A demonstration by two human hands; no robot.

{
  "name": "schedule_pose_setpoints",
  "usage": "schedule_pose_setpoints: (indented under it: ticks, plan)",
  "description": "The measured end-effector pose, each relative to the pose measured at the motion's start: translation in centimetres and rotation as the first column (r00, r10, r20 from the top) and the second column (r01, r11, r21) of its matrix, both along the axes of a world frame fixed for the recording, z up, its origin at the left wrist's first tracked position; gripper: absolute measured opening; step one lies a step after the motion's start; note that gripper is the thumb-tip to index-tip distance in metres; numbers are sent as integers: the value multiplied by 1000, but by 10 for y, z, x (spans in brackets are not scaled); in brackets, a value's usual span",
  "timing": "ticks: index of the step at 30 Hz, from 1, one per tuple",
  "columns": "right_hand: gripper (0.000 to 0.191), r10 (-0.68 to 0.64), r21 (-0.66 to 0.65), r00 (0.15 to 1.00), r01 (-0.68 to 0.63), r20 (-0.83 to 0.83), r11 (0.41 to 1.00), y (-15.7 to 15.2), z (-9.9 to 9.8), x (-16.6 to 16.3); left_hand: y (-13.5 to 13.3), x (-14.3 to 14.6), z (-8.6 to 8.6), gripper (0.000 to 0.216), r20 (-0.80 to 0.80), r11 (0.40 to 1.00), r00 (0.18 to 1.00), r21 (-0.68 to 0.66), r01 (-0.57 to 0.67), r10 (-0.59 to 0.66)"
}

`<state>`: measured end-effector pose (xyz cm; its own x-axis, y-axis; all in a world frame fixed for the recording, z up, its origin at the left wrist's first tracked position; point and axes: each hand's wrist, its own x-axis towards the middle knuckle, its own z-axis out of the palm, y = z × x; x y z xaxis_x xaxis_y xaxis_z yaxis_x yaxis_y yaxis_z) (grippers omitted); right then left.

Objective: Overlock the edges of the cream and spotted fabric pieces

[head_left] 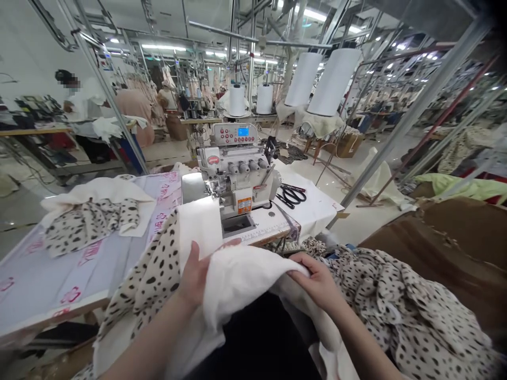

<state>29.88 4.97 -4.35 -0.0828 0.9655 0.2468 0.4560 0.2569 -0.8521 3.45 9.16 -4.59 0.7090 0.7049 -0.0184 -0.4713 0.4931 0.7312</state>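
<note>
A piece of white fleecy fabric (241, 274) stretches in an arch between my two hands, above my dark-clothed lap. My left hand (196, 277) grips its left part, thumb upward and fingers partly hidden behind the cloth. At the right end, my right hand (317, 279) pinches the fabric's edge between thumb and fingers. Just beyond my left hand, a black-spotted cream cloth (158, 264) with a white band (200, 224) runs up to the overlock sewing machine (241, 179). The band's far end lies by the machine's needle area, where contact with the presser foot cannot be made out.
Left is a plastic-covered table (146, 248) bearing a spotted garment piece (93, 221). A heap of spotted fabric (412, 311) lies at right, beside a brown carton (443, 248). A black cord (291, 195) and thread cones (336, 82) are beyond. A person (85, 105) is at far left.
</note>
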Motion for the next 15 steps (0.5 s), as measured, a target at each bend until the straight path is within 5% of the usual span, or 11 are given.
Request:
schedule_pose_setpoints:
  ticks: [4, 7, 11, 13, 15]
  plan:
    - [16, 67, -13, 998, -68, -21, 998, 4, 9, -9, -8, 2, -1, 61, -383, 994, 924, 104, 44, -1]
    - [22, 142, -43, 990, -143, -26, 989, 12, 23, -17, -10, 10, 2, 53, -570, 942, 819, 306, 138, 65]
    - [25, 230, -88, 973, -230, -15, 969, 26, 48, -28, -5, 29, 21, 61, -604, 689, 684, 696, 202, 410]
    - [23, 265, -80, 964, -263, 15, 961, 33, 61, -32, 0, 36, 36, 44, -554, 555, 648, 798, 235, 522]
    - [15, 334, -46, 942, -332, 35, 942, 38, 73, -31, 6, 37, 53, 29, -543, 501, 622, 824, 265, 564]
